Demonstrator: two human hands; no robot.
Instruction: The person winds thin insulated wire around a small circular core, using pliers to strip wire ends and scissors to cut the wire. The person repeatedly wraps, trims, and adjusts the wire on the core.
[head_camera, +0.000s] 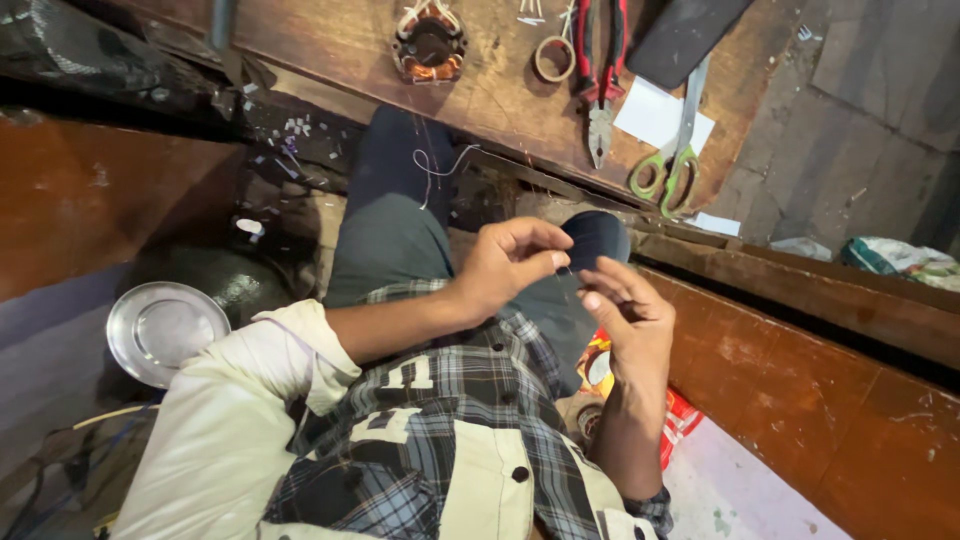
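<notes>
Both hands are up in front of my chest, over my lap. My left hand (510, 265) has thumb and forefinger pinched shut on something very fine, and my right hand (625, 320) sits just beside it with the fingers loosely curled and the fingertips near the same spot. What they pinch is too thin to make out; I'd judge it a strand of thin wire, and I cannot tell whether the right hand actually has hold of it or only guides it.

As for progress, I read this as somewhere in the middle of the work: the small motor stator (430, 45) with its copper windings lies well apart on the wooden bench (500, 100), untouched by either hand. A loose length of pale wire (440, 165) trails over my knee. Whether the winding itself is finished I can't say from here.

On the bench I also see red-handled pliers (600, 80), green-handled scissors (670, 160), a roll of tape (553, 58), a white paper slip (655, 115) and a dark flat sheet (685, 35). I'm seated low, between brown wooden boards; a round steel plate (165, 330) lies at one side, a red printed packet (600, 370) by my other leg, and the floor beyond the bench is rough stone slabs
</notes>
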